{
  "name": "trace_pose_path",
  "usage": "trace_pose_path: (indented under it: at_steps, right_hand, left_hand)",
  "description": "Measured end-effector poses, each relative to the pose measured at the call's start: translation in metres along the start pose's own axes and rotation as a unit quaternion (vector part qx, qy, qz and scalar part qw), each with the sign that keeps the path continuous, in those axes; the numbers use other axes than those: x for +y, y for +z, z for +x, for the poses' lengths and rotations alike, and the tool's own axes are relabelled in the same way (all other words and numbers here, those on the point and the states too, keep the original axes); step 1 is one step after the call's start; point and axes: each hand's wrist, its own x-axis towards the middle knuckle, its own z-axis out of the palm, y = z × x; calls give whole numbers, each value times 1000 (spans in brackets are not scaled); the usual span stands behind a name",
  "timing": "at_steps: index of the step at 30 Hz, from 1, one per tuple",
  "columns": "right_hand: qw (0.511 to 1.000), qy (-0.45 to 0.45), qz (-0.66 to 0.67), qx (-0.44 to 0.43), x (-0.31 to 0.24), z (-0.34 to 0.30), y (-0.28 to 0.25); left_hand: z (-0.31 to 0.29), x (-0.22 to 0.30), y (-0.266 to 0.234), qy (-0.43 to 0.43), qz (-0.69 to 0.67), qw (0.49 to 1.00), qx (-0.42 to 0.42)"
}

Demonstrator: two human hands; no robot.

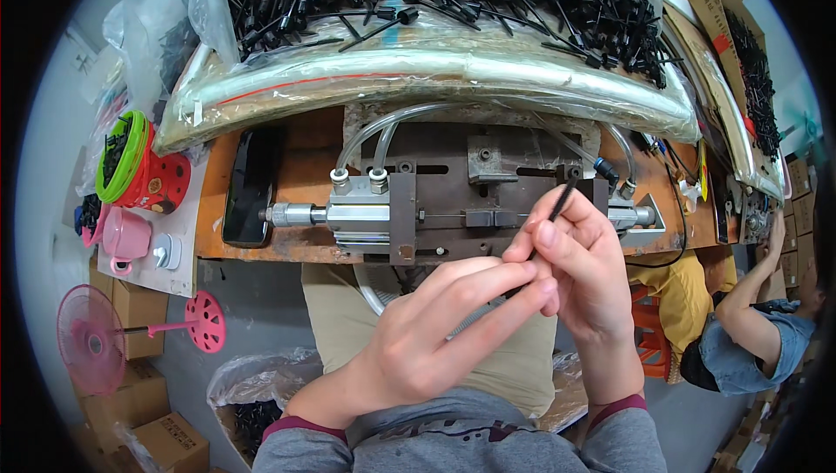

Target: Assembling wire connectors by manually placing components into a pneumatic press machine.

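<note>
Both hands are meeting above the lap, left hand (435,334) and right hand (579,268) pinching together on a thin black plastic rod (560,203) hovering just before the wooden bench (305,181) edge, beside the metal press fixture (453,207).

Both hands raised together, fingers (557,251) pinched.

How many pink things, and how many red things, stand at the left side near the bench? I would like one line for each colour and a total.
Pink: 2, the pink fan on the floor and the pink cup on the white board.
Red: 1, the red bucket with a green rim.
Total: 3
</note>
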Motion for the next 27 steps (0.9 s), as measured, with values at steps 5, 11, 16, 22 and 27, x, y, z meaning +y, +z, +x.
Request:
trace_pose_path:
  at_steps: [5,11,16,22,27]
  right_hand:
    - [997,35,-61,-18,-6,8,12]
    - [840,-292,-453,67,-42,65,21]
    - [575,-380,-722,61,-110,149,-13]
    - [489,-283,-819,98,-121,192,-21]
    - [485,-276,-823,107,-115,188,-25]
  left_hand:
    - [-2,2,-7,15,77,997,13]
    - [-9,-5,-11,-48,24,997,52]
    - [-18,-11,5,-89,-26,994,61]
    - [-28,-20,19,-127,-31,991,23]
    - [-31,-25,31,-158,-64,985,-6]
